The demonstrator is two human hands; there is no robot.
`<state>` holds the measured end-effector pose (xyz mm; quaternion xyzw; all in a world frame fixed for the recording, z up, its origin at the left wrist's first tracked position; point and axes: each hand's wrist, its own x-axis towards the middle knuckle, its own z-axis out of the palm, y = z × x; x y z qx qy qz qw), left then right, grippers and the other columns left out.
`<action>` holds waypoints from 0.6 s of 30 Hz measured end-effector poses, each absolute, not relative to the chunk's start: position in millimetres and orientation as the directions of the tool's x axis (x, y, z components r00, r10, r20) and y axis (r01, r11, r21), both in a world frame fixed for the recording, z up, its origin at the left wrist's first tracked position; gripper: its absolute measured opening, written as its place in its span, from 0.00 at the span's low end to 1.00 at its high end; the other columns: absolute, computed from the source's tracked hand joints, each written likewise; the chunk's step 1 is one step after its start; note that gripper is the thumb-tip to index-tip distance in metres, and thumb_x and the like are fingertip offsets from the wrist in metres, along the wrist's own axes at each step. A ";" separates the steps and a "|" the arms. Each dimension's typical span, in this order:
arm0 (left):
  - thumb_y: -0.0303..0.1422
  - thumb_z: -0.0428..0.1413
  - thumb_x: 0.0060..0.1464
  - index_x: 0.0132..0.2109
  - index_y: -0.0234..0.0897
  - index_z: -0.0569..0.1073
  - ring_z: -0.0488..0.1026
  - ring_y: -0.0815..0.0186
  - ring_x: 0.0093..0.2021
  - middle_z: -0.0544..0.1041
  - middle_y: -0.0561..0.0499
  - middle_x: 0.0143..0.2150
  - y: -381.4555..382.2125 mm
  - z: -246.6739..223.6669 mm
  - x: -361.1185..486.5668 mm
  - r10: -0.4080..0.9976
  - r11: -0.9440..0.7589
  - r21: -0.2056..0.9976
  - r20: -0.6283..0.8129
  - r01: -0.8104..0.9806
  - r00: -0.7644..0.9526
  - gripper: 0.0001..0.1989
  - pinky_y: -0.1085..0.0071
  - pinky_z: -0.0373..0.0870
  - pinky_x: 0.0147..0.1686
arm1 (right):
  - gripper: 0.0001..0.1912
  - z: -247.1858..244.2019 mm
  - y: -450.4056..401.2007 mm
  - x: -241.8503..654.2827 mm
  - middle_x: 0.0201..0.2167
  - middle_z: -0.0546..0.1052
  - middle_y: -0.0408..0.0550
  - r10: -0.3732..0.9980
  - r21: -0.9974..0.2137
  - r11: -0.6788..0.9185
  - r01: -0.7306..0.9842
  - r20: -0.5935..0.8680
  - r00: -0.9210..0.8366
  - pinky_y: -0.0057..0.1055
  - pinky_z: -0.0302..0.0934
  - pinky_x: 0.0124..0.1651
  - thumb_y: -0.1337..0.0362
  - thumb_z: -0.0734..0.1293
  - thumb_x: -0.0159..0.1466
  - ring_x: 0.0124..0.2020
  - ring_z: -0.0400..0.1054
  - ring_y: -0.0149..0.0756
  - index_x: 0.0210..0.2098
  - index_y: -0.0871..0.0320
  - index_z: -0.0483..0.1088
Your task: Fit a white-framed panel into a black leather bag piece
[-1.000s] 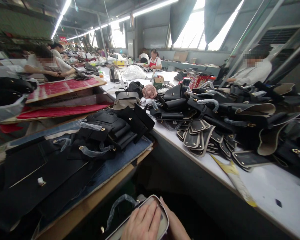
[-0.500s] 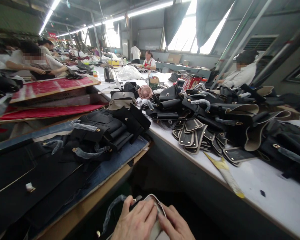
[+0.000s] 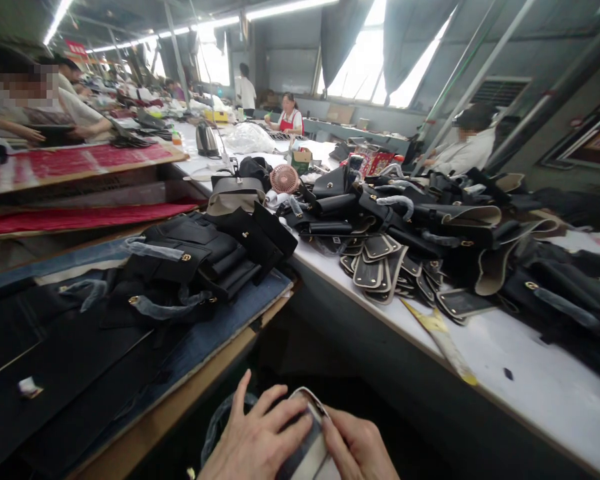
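Observation:
At the bottom of the view is a black handbag (image 3: 300,437) with a pale lining, its light edge standing up between my hands; its lower part is cut off by the frame. My left hand (image 3: 260,433) lies over the bag's near side with its fingers spread. Pinched between the thumb and fingers of my right hand (image 3: 357,440) is the bag's pale-edged rim. A plastic-wrapped handle (image 3: 214,427) curves out to the left, partly behind my left hand.
Left, a padded bench (image 3: 260,307) bears black bags (image 3: 200,250) with wrapped handles. On the white table (image 3: 545,400) to the right lie heaped bags (image 3: 430,220), pale-edged black pieces (image 3: 380,267), a yellow-white strip (image 3: 443,340) and a small fan (image 3: 284,179). Several people work farther back.
My left hand's fingers have lifted and spread apart, showing more of the dark bag beneath. My right hand keeps its pinch on the rim. The view has turned slightly right.

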<state>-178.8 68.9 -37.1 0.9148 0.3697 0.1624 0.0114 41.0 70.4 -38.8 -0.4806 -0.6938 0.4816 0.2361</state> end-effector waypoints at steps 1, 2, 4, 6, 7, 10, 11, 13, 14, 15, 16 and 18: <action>0.40 0.57 0.62 0.59 0.51 0.69 0.72 0.65 0.55 0.76 0.62 0.58 67.4 -38.3 -176.9 0.713 -0.699 0.200 0.274 0.687 0.645 0.19 0.51 0.40 0.70 | 0.23 -39.3 70.6 41.2 0.41 0.80 0.51 0.896 -0.891 0.080 0.447 -0.132 -0.423 0.26 0.64 0.42 0.50 0.54 0.74 0.36 0.73 0.38 0.48 0.55 0.76; 0.39 0.59 0.60 0.58 0.51 0.70 0.73 0.65 0.54 0.77 0.61 0.57 65.8 -39.7 -174.6 0.749 -0.662 0.253 0.262 0.706 0.608 0.19 0.48 0.39 0.70 | 0.23 -40.1 70.8 41.5 0.41 0.80 0.51 0.897 -0.886 0.087 0.455 -0.128 -0.422 0.26 0.64 0.42 0.50 0.54 0.74 0.37 0.74 0.38 0.48 0.55 0.76; 0.39 0.60 0.59 0.56 0.51 0.71 0.74 0.66 0.53 0.78 0.61 0.56 64.4 -40.5 -171.7 0.798 -0.603 0.316 0.254 0.733 0.546 0.18 0.45 0.37 0.70 | 0.23 -41.3 71.3 41.8 0.41 0.80 0.51 0.898 -0.876 0.096 0.472 -0.128 -0.420 0.26 0.63 0.41 0.50 0.55 0.74 0.37 0.74 0.38 0.48 0.55 0.76; 0.46 0.57 0.60 0.57 0.50 0.70 0.74 0.65 0.54 0.77 0.60 0.57 67.2 -35.4 -173.7 0.771 -0.637 0.320 0.261 0.702 0.581 0.20 0.47 0.43 0.69 | 0.22 -41.2 71.8 41.4 0.42 0.80 0.51 0.895 -0.875 0.101 0.474 -0.129 -0.427 0.26 0.64 0.41 0.50 0.55 0.74 0.36 0.73 0.37 0.49 0.55 0.75; 0.49 0.54 0.61 0.58 0.49 0.70 0.75 0.65 0.53 0.76 0.60 0.58 70.1 -30.2 -176.5 0.737 -0.676 0.310 0.262 0.669 0.623 0.22 0.50 0.49 0.69 | 0.22 -40.5 72.1 40.9 0.42 0.80 0.51 0.897 -0.876 0.097 0.473 -0.128 -0.423 0.26 0.64 0.41 0.50 0.55 0.73 0.36 0.73 0.37 0.48 0.55 0.75; 0.49 0.54 0.61 0.60 0.45 0.68 0.76 0.67 0.52 0.75 0.60 0.60 80.0 -9.1 -186.8 0.627 -0.776 0.271 0.229 0.570 0.745 0.24 0.62 0.64 0.63 | 0.24 -36.7 72.3 38.0 0.40 0.80 0.51 0.909 -0.879 0.077 0.470 -0.133 -0.396 0.26 0.64 0.41 0.49 0.55 0.73 0.37 0.74 0.38 0.45 0.55 0.76; 0.46 0.56 0.61 0.60 0.44 0.68 0.76 0.68 0.52 0.75 0.60 0.60 82.5 -2.8 -189.4 0.616 -0.784 0.258 0.210 0.565 0.759 0.23 0.65 0.66 0.61 | 0.24 -35.4 72.3 37.1 0.39 0.80 0.51 0.912 -0.878 0.071 0.473 -0.134 -0.387 0.27 0.64 0.41 0.48 0.55 0.73 0.37 0.74 0.38 0.44 0.56 0.76; 0.43 0.59 0.59 0.59 0.44 0.69 0.76 0.68 0.52 0.76 0.60 0.59 85.6 4.2 -191.9 0.619 -0.782 0.239 0.193 0.576 0.761 0.22 0.66 0.68 0.59 | 0.25 -33.6 72.4 35.7 0.38 0.80 0.51 0.913 -0.874 0.069 0.481 -0.138 -0.383 0.27 0.64 0.40 0.48 0.54 0.73 0.36 0.74 0.38 0.43 0.56 0.76; 0.43 0.59 0.59 0.58 0.43 0.70 0.76 0.68 0.51 0.76 0.59 0.58 86.4 4.3 -192.1 0.609 -0.791 0.232 0.202 0.567 0.767 0.22 0.67 0.68 0.58 | 0.24 -33.3 72.6 35.3 0.38 0.80 0.51 0.913 -0.872 0.074 0.483 -0.136 -0.385 0.27 0.64 0.40 0.49 0.54 0.73 0.36 0.74 0.38 0.42 0.56 0.76; 0.43 0.58 0.59 0.57 0.43 0.71 0.77 0.68 0.50 0.77 0.59 0.58 87.0 2.6 -192.0 0.596 -0.801 0.230 0.219 0.553 0.772 0.21 0.67 0.68 0.58 | 0.24 -33.5 72.8 35.3 0.38 0.80 0.51 0.912 -0.871 0.082 0.484 -0.130 -0.388 0.27 0.64 0.41 0.49 0.54 0.73 0.36 0.74 0.38 0.42 0.56 0.76; 0.44 0.58 0.60 0.56 0.43 0.71 0.77 0.67 0.50 0.77 0.58 0.58 87.4 -0.3 -191.7 0.579 -0.814 0.233 0.235 0.533 0.781 0.20 0.67 0.68 0.58 | 0.24 -34.3 73.0 35.5 0.39 0.80 0.51 0.913 -0.869 0.092 0.486 -0.121 -0.390 0.27 0.64 0.41 0.49 0.54 0.73 0.37 0.74 0.38 0.42 0.55 0.76; 0.45 0.56 0.60 0.54 0.43 0.72 0.77 0.68 0.47 0.77 0.58 0.57 88.0 -5.5 -191.1 0.546 -0.837 0.243 0.311 0.490 0.778 0.19 0.68 0.68 0.56 | 0.22 -36.9 73.3 36.5 0.38 0.79 0.51 0.914 -0.856 0.129 0.501 -0.094 -0.395 0.27 0.65 0.42 0.51 0.54 0.74 0.37 0.74 0.38 0.42 0.55 0.75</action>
